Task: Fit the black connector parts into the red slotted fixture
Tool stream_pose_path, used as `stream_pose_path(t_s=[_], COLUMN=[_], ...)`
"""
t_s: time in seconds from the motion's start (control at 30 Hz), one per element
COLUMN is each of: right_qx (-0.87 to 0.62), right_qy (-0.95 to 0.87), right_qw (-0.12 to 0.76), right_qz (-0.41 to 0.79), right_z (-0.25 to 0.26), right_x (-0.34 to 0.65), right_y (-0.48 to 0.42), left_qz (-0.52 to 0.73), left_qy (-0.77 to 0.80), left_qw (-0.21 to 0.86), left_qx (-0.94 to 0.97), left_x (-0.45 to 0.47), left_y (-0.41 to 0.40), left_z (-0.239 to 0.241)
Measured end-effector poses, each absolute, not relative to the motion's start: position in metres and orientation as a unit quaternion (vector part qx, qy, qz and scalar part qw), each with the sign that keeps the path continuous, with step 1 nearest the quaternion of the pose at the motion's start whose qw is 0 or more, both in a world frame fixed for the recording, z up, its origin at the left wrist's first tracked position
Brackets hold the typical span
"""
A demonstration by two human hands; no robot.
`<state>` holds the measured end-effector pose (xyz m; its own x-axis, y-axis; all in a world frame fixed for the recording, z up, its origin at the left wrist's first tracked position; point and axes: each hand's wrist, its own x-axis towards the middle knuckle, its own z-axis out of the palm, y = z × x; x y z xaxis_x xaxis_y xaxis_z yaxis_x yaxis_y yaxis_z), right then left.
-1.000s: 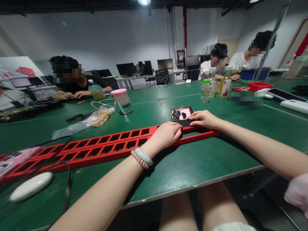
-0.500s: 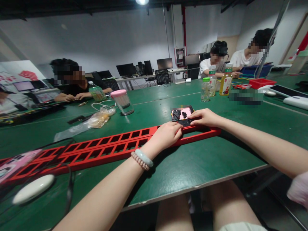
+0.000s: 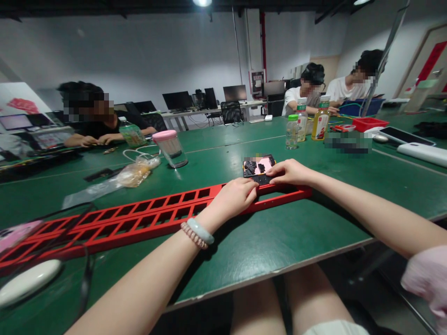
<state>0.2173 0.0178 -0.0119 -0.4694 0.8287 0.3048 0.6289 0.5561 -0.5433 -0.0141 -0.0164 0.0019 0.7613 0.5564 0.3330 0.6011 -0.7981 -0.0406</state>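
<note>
A long red slotted rack [image 3: 146, 214] lies across the green table [image 3: 265, 242]. My left hand [image 3: 234, 197] rests on the rack's right part with fingers curled over the bar; a bead bracelet and a pale bangle ring that wrist. My right hand [image 3: 288, 171] lies fingers together on the rack's far right end, touching a small black part. Just behind the hands is a pink tray of small black parts [image 3: 259, 165].
A clear jar with a pink lid [image 3: 170, 148], a plastic bag [image 3: 134, 173], a white cable and drink bottles [image 3: 307, 122] stand further back. A white oval object [image 3: 26, 282] lies near left. Three other people sit at the table.
The view has shifted slightly; both hands stay on the rack's right end in nearly the same pose.
</note>
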Motion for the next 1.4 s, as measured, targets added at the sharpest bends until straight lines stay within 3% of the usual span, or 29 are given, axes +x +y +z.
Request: stream_pose_path(t_s=[0.4,0.6,0.8,1.0,1.4], right_qx=[-0.357,-0.462,-0.502,-0.547,-0.531], right_qy=[-0.883,-0.801,-0.807,-0.810,-0.823], right_qw=[0.295,0.380,0.302,0.211,0.200], right_qz=[0.078,-0.039,-0.071,-0.017,-0.025], right_z=[-0.011,-0.019,-0.030,-0.031,-0.028], right_x=[0.215,0.219,0.221,0.216,0.217], right_y=[0.014,0.035,0.062,0.063,0.053], left_qz=[-0.152,-0.152,-0.158,-0.156,-0.162], left_qy=[-0.314,-0.304,-0.311,-0.307,-0.305], left_qw=[0.067,0.075,0.079,0.081,0.078], left_qx=[-0.935,-0.937,-0.934,-0.935,-0.935], left_x=[-0.014,-0.014,-0.014,-0.014,-0.014], left_y=[-0.016,-0.017,-0.016,-0.017,-0.015], left_z=[0.004,0.004,0.002,0.001,0.000])
